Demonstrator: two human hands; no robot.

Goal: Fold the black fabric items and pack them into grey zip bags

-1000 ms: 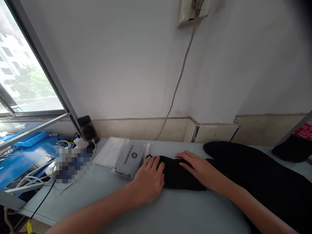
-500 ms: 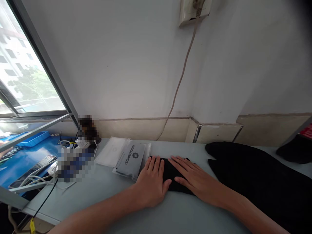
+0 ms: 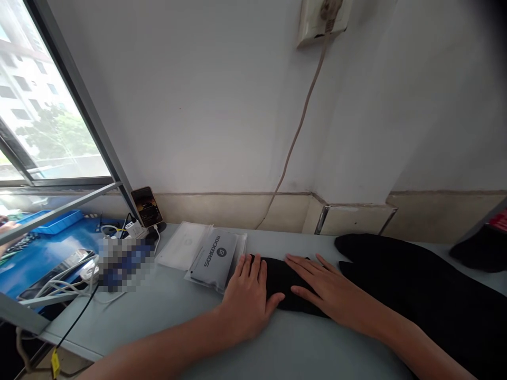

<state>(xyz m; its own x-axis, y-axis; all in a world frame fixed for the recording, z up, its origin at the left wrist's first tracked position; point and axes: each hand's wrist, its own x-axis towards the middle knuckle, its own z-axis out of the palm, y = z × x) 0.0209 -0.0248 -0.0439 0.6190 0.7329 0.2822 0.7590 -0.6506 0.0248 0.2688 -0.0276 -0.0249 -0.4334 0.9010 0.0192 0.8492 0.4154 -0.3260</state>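
Observation:
A folded piece of black fabric (image 3: pixel 283 279) lies on the grey table, partly covered by both hands. My left hand (image 3: pixel 251 295) rests flat on its left end, fingers stretched away from me and thumb out to the right. Across the right part of the cloth lies my right hand (image 3: pixel 319 282), palm down with its fingers spread. Just left of my left hand is a grey packet in a clear bag (image 3: pixel 214 258), printed ROCKBROS. A frosted plastic bag (image 3: pixel 184 245) sits beside that packet.
A large black cloth (image 3: pixel 420 295) spreads over the table's right side. At the left stand a phone (image 3: pixel 147 207) on a stand, white cables (image 3: pixel 59 287) and a blue tray (image 3: pixel 57 221) behind a metal frame. A power cord (image 3: pixel 304 116) hangs down the wall.
My right hand has slid a little to the right over the black fabric, widening the gap between my hands. My left hand stays on the left end. The view has shifted slightly.

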